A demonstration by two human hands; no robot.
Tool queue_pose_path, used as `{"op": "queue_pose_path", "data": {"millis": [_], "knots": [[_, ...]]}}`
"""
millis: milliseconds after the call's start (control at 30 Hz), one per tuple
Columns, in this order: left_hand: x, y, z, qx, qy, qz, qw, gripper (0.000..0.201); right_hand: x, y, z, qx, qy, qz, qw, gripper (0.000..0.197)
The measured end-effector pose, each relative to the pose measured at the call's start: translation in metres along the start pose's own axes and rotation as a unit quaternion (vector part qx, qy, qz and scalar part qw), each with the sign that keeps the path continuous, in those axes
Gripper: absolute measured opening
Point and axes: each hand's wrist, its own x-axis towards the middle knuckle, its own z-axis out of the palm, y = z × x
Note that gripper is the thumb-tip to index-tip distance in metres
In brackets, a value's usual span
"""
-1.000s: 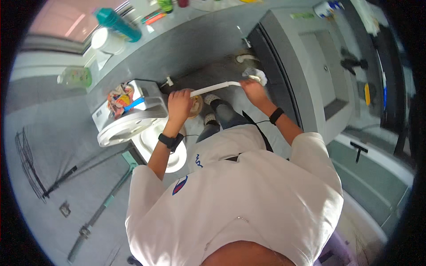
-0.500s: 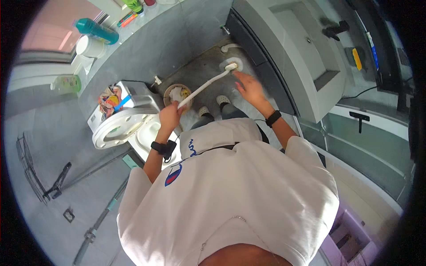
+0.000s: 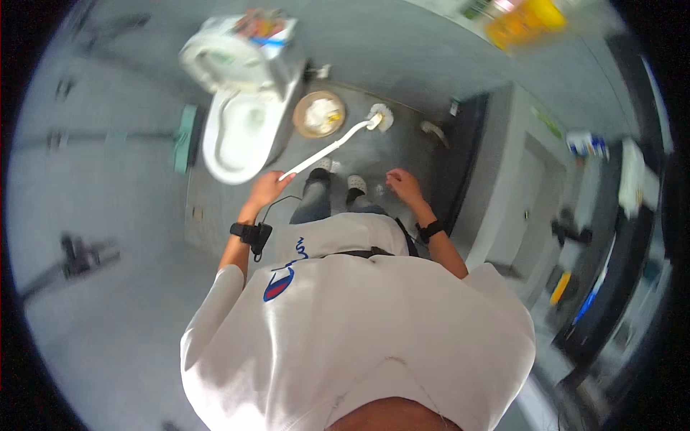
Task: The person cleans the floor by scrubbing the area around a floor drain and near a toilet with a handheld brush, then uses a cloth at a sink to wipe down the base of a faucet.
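My left hand [image 3: 266, 189] is closed around the end of a long white toilet brush [image 3: 320, 154]. The brush slants away to the right, and its round bristle head [image 3: 384, 117] hangs over or rests on the dark floor; I cannot tell which. Apart from the brush, my right hand [image 3: 405, 187] is held out with loosely bent fingers and nothing in it. To the left of the handle stands a white toilet [image 3: 241, 136], its lid and seat raised. A round tan waste bin [image 3: 300, 122] with crumpled white paper sits between the toilet and the brush head.
A colourful bundle [image 3: 261, 25] lies on the toilet tank. On the right is a grey washbasin [image 3: 528, 208] above a dark cabinet [image 3: 463, 154]. A yellow container [image 3: 525, 25] stands on the ledge at the far right. My shoes [image 3: 357, 184] are on the floor below the brush.
My view has swung so the toilet and bin now appear farther up and the basin farther right. My right hand has drawn away from the brush head; my left still grips the handle.
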Motion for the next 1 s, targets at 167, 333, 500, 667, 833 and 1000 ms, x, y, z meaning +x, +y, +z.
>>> {"op": "queue_pose_path", "data": {"millis": [167,333,500,667,833,1000], "knots": [[-0.116,-0.062,0.030,-0.133,0.115,-0.181,0.968,0.053,0.031,-0.024,0.055,-0.166,-0.170,-0.064,0.969,0.023],[-0.217,-0.140,0.090,-0.243,0.256,-0.279,0.893,0.050,0.060,-0.062,0.155,-0.232,-0.263,-0.131,0.927,0.022],[-0.308,-0.195,0.152,-0.371,0.346,-0.407,0.760,0.042,0.050,-0.119,0.284,-0.295,-0.405,-0.223,0.836,0.021],[-0.335,-0.266,0.177,-0.331,0.464,-0.439,0.694,0.041,0.047,-0.186,0.445,-0.295,-0.494,-0.254,0.778,0.020],[-0.340,-0.305,0.162,-0.375,0.454,-0.504,0.632,0.038,0.071,-0.243,0.579,-0.296,-0.485,-0.412,0.712,0.022],[-0.335,-0.339,0.129,-0.349,0.490,-0.510,0.615,0.035,0.037,-0.345,0.704,-0.271,-0.515,-0.395,0.710,0.026]]}}
